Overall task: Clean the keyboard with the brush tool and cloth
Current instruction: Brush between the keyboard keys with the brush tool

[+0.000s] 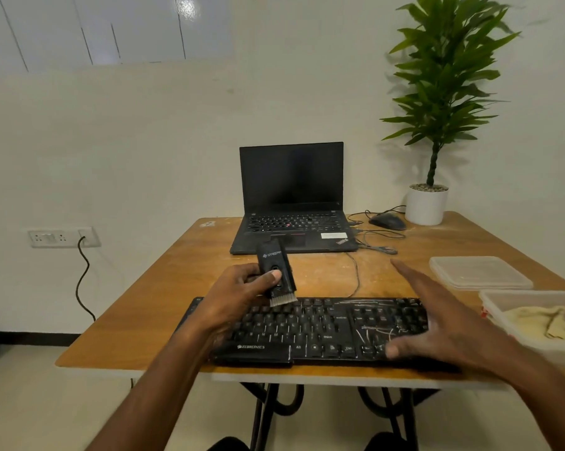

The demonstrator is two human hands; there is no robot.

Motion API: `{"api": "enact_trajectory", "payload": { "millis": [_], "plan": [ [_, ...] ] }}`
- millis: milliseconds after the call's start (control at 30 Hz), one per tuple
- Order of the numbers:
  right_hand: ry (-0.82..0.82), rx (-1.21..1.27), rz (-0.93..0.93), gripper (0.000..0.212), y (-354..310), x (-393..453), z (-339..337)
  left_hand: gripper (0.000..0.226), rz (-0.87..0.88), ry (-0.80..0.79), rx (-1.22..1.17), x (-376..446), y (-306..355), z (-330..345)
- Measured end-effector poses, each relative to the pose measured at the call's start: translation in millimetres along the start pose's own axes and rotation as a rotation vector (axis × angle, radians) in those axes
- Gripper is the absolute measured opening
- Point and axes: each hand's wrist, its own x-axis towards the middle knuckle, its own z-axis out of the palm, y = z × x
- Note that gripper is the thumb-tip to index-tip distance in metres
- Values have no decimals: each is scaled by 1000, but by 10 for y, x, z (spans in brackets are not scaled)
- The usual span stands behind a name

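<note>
Under the left hand (238, 288), which grips the brush tool (276, 271) mid-body, bristles touch the keyboard (307, 327); light, stiff. Right hand (437, 317) spread, holding nothing.

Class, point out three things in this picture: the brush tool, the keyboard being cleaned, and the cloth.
brush tool (276, 270): head view, on its black body above the bristles.
keyboard (310, 327): head view, on the middle key rows.
cloth (541, 322): head view, on its crumpled yellow folds inside the container.
</note>
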Motion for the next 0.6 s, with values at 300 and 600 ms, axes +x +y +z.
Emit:
{"api": "enact_trajectory", "payload": {
  "millis": [300,600],
  "plan": [
    [-188,-150,-31,144,204,-70,74,28,144,49,401,195,-96,-227],
    [-68,-76,-94,145,291,-89,126,36,208,110,707,300,-202,-384]
  ]
}}
